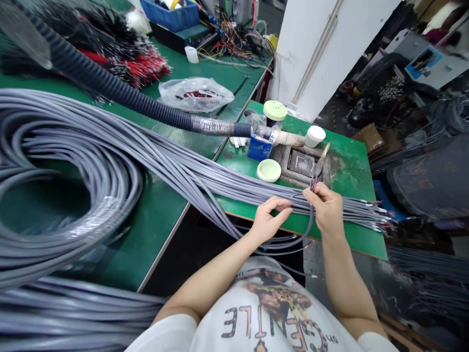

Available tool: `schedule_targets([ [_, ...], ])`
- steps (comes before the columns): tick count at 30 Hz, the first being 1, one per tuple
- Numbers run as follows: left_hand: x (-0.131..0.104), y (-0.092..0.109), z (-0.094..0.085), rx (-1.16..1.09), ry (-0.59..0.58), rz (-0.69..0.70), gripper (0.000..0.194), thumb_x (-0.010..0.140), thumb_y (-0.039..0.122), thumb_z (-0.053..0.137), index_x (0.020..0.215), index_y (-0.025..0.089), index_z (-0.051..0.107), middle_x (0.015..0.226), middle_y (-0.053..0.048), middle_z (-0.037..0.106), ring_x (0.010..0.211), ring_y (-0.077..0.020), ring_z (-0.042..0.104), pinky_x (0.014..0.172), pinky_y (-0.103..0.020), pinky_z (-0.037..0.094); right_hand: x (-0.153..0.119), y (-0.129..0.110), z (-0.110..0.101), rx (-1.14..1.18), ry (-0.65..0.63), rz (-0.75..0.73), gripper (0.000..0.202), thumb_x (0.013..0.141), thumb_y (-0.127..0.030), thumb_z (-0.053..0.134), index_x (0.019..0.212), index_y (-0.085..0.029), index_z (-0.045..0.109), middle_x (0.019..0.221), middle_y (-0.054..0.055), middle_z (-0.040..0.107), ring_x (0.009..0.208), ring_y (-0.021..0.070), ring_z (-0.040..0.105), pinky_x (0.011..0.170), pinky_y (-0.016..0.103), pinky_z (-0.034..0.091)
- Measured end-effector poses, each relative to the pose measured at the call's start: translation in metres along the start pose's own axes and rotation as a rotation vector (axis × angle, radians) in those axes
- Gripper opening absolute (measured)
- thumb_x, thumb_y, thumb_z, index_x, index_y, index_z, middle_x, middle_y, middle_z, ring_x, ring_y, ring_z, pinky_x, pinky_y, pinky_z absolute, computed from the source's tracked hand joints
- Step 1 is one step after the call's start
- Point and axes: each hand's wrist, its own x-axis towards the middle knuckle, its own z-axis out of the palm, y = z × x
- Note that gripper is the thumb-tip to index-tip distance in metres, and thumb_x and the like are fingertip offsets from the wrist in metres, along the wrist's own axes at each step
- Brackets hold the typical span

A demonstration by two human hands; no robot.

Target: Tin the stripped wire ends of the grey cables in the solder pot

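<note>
Between the thumb and fingers of my right hand [327,208] is the end of a grey cable [311,220], its red, green and dark inner wires [313,184] fanning out above the pinch. The cable curves down from there below the table edge. To its left, my left hand [273,218] hovers over the bundle, thumb and forefinger apart with nothing visible between them. Under both hands runs a long bundle of grey cables [242,183], with stripped ends [381,217] at the right. Just beyond my right hand are a square metal pot [302,162] and a flat blade [322,161].
A ribbed hose [146,106] crosses above the bundle toward the pot. Around the pot stand a blue box [260,147], a shallow pale lid [268,170], a yellow-lidded jar [275,111] and a white cup [315,136]. Coiled cables [124,171] fill the left.
</note>
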Motion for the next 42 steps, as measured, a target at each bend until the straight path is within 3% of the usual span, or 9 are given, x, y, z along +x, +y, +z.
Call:
schedule_targets([
  [5,0.001,0.005,0.017,-0.659,0.065,-0.313,0.030,0.071,0.026,0.077,0.098,0.019,0.068,0.081,-0.002,0.067,0.071,-0.0110,0.060,0.069,-0.024,0.047,-0.017,-0.006,0.008,0.075,-0.044,-0.005,0.022,0.080,-0.026,0.067,0.061,-0.017,0.059,0.065,-0.003,0.047,0.064,0.0114,0.043,0.062,0.027,0.034],
  [11,0.008,0.022,0.027,-0.983,0.132,-0.377,0.022,0.064,0.026,0.082,0.079,0.017,0.068,0.068,0.002,0.063,0.059,-0.0067,0.055,0.061,-0.020,0.046,-0.028,-0.019,0.014,0.165,-0.124,0.053,0.022,0.082,-0.026,0.065,0.062,-0.018,0.060,0.066,-0.002,0.051,0.064,0.0116,0.049,0.063,0.026,0.039],
  [16,0.015,0.032,0.016,-0.952,0.185,-0.343,0.017,0.069,0.030,0.078,0.076,0.018,0.068,0.064,0.003,0.056,0.057,-0.0067,0.051,0.058,-0.020,0.044,-0.046,-0.020,0.013,0.192,-0.215,0.156,0.012,0.084,-0.029,0.063,0.094,-0.022,0.065,0.073,-0.002,0.060,0.058,0.0098,0.053,0.056,0.024,0.042],
  [22,0.009,0.033,0.011,-0.462,0.238,0.062,0.008,0.068,0.019,0.078,0.073,0.020,0.073,0.074,-0.001,0.061,0.073,-0.0115,0.057,0.069,-0.025,0.045,-0.065,-0.014,0.011,0.403,-0.109,0.252,0.029,0.089,-0.032,0.057,0.117,-0.025,0.057,0.063,-0.005,0.054,0.043,0.0062,0.041,0.042,0.021,0.032],
  [26,0.007,0.029,0.018,-0.677,0.245,-0.131,0.019,0.068,0.025,0.078,0.086,0.022,0.073,0.084,-0.001,0.065,0.077,-0.0121,0.059,0.072,-0.025,0.046,-0.069,-0.018,0.016,0.483,-0.129,0.282,0.041,0.088,-0.033,0.059,0.127,-0.027,0.048,0.063,-0.006,0.056,0.040,0.0053,0.039,0.040,0.019,0.028],
  [31,0.004,0.028,0.020,-0.895,-0.004,-0.466,0.034,0.066,0.037,0.079,0.092,0.016,0.072,0.078,-0.004,0.070,0.057,-0.0107,0.058,0.059,-0.026,0.048,-0.071,-0.015,0.016,0.446,-0.183,0.313,0.048,0.087,-0.035,0.059,0.132,-0.029,0.042,0.064,-0.006,0.057,0.040,0.0068,0.041,0.039,0.019,0.032],
  [34,0.001,0.027,0.019,-0.814,-0.028,-0.459,0.028,0.068,0.034,0.079,0.087,0.015,0.073,0.073,-0.003,0.069,0.055,-0.0100,0.057,0.058,-0.026,0.048,-0.062,-0.015,0.001,0.200,-0.211,0.210,0.039,0.086,-0.036,0.060,0.123,-0.025,0.053,0.073,-0.001,0.063,0.057,0.0125,0.057,0.055,0.026,0.048],
  [37,-0.002,0.026,0.019,-0.708,-0.007,-0.392,0.020,0.069,0.031,0.078,0.082,0.016,0.074,0.080,-0.003,0.070,0.073,-0.0135,0.062,0.075,-0.028,0.049,-0.047,-0.025,-0.012,-0.155,-0.060,-0.036,0.024,0.083,-0.033,0.063,0.105,-0.023,0.065,0.084,0.002,0.065,0.078,0.0169,0.061,0.075,0.032,0.049],
  [42,-0.007,0.024,0.024,-0.549,-0.032,-0.304,0.017,0.072,0.032,0.075,0.080,0.017,0.074,0.078,-0.002,0.065,0.079,-0.0148,0.058,0.080,-0.029,0.046,-0.035,-0.044,-0.004,-0.431,-0.019,-0.340,0.007,0.080,-0.027,0.066,0.083,-0.020,0.065,0.076,0.002,0.061,0.074,0.0174,0.055,0.071,0.032,0.045],
])
